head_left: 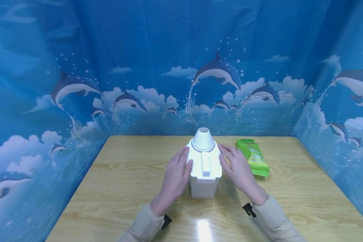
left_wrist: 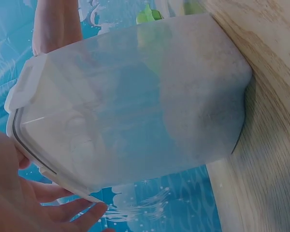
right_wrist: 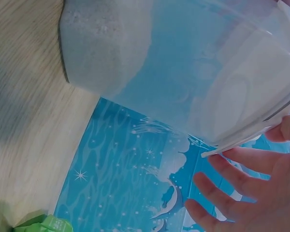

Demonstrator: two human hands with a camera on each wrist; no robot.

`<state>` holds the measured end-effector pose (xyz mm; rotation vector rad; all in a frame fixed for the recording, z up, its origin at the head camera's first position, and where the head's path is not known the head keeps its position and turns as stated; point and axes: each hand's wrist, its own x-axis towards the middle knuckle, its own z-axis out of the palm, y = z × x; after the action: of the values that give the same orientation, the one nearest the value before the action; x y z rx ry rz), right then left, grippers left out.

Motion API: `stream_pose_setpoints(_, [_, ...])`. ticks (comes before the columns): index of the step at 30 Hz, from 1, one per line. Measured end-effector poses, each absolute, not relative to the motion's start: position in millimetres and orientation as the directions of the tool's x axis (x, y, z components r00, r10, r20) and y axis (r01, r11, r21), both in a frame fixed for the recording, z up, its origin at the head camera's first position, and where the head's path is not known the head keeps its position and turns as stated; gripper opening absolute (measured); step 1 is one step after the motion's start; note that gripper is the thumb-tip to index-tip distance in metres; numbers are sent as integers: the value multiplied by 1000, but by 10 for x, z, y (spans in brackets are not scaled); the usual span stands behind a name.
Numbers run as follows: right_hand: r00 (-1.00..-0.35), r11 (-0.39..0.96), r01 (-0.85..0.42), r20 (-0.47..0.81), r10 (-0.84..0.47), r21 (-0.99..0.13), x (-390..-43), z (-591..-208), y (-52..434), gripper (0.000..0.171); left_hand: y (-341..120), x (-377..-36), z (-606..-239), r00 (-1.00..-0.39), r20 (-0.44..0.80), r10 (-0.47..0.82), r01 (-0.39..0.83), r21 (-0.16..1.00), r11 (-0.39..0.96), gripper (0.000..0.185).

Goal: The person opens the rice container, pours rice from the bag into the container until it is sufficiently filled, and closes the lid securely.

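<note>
A tall translucent plastic container (left_wrist: 135, 106) stands upright on the wooden table, partly filled with a pale powdery substance (right_wrist: 106, 36). On top sits its white lid (head_left: 196, 158), with a cone-shaped white cap (head_left: 203, 140) at the far end and a raised bar toward me. My left hand (head_left: 176, 173) is at the lid's left side, its fingertips touching a side flap. At the right side, my right hand (head_left: 237, 168) touches the opposite flap with loosely extended fingers. Neither hand wraps around the container.
A green packet (head_left: 253, 157) lies on the table to the right, just beyond my right hand. Blue dolphin-print sheets (head_left: 145, 67) enclose the back and both sides of the wooden table (head_left: 121, 174).
</note>
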<state>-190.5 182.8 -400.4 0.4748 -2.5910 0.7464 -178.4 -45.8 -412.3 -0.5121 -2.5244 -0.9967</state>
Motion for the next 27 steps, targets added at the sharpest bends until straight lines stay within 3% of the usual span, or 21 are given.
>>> stream_pose_setpoints(13, [-812,826,-448,541,-217,-341,-1872,-4060,1763,41,-523,-1819,-4035,-897,383,221,412,542,733,56])
stream_pose_setpoints(21, [-833,837,-419,516,-199,-353,-1856,-4069,1741,43,-576,-1856,-4005,-864,426,268,466,474,747,53])
stream_pose_setpoints(27, [-840,838,-410,507,-193,-361,-1854,-4073,1735,43,-595,-1876,-3963,-873,406,269,451,464,763,54])
